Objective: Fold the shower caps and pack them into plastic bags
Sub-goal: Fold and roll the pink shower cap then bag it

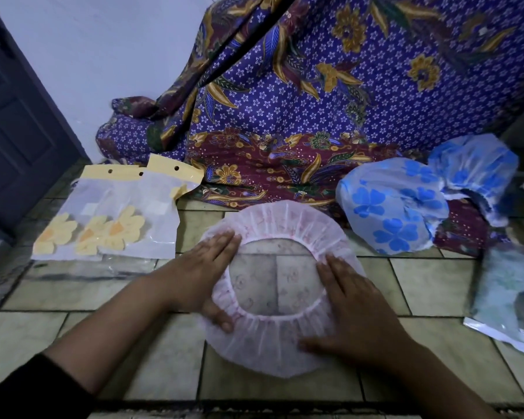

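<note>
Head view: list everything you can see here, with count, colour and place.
pink cap: one, see-through pale pink, centre of the floor, opening up
blue caps: two, white with blue flowers, right rear, partly on the cloth
yellow bags: apparently two, overlapping, clear with yellow headers and yellow-flower contents, left on the floor
green bag: one, clear with pale green contents, right edge
cloth: one, purple and maroon batik, draped at the rear
floor: beige tiles
door: one, dark blue, far left
wall: white, rear left
sleeve: one, black, bottom left
left hand: flat on the pink cap's left rim
right hand: flat on its right rim
</note>
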